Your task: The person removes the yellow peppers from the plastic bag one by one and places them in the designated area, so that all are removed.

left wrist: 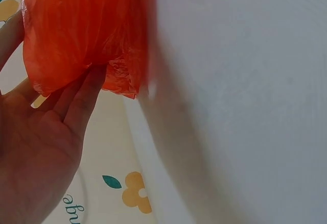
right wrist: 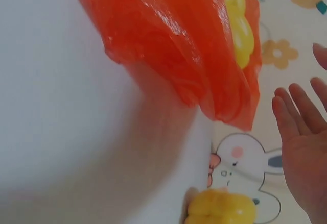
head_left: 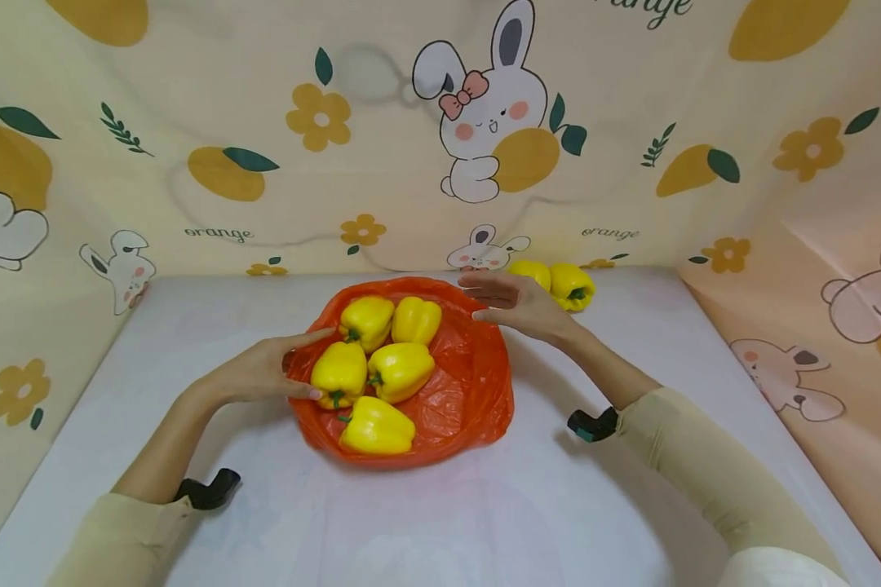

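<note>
A red plastic bag (head_left: 458, 408) stands with its mouth spread wide, and several yellow bell peppers (head_left: 378, 425) lie in it, mostly on the left. My left hand (head_left: 253, 371) rests at the bag's left rim, fingers fairly straight. In the left wrist view, fingers (left wrist: 84, 99) touch the bag's outer side, some tips hidden by the plastic. My right hand (head_left: 517, 303) is raised at the bag's far right rim, fingers extended and holding nothing. The right wrist view shows its open palm (right wrist: 309, 157) apart from the bag.
Two more yellow bell peppers (head_left: 571, 285) lie behind my right hand at the back of the white table (head_left: 440, 530). A printed cloth (head_left: 382, 187) with rabbits and fruit hangs behind and along the sides. Dark wrist mounts (head_left: 593, 425) stick out from both forearms.
</note>
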{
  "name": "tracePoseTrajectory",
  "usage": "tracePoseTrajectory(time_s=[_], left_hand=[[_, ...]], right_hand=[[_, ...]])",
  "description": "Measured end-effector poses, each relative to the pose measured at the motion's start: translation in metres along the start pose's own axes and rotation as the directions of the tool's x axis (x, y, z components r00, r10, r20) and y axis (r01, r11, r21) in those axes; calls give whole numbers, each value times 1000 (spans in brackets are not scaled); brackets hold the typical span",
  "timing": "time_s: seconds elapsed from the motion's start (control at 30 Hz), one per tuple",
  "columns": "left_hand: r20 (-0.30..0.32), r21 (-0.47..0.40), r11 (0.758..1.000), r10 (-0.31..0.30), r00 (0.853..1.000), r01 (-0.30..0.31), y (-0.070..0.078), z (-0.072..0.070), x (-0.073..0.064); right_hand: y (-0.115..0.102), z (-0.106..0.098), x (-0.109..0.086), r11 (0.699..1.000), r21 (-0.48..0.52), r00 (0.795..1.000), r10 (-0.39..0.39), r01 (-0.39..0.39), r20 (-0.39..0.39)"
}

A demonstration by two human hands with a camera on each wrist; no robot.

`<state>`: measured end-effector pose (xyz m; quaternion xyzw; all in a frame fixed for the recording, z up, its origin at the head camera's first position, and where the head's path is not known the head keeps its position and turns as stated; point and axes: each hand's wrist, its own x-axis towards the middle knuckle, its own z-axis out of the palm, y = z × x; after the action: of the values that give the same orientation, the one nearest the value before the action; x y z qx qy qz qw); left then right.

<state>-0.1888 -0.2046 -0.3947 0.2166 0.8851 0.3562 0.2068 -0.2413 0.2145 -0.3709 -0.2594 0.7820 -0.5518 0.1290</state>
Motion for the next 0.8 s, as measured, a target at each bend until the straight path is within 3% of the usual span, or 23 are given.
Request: tracePoseTrajectory(time_s=[0.23,0.57,0.8], left_hand=[[15,4,1000,-22,1000,22,-2,-1,-1],[9,-21,1000,0,1000,1,-7,2,-1],[3,-13,1000,10,1000,-10,-6,0,0]], right_hand=[[2,15,11,995,-86,998,60,-56,35],[9,32,17,987,-156,996,57,-45,69],[11,38,21,973,-225,997,66,-54,46]])
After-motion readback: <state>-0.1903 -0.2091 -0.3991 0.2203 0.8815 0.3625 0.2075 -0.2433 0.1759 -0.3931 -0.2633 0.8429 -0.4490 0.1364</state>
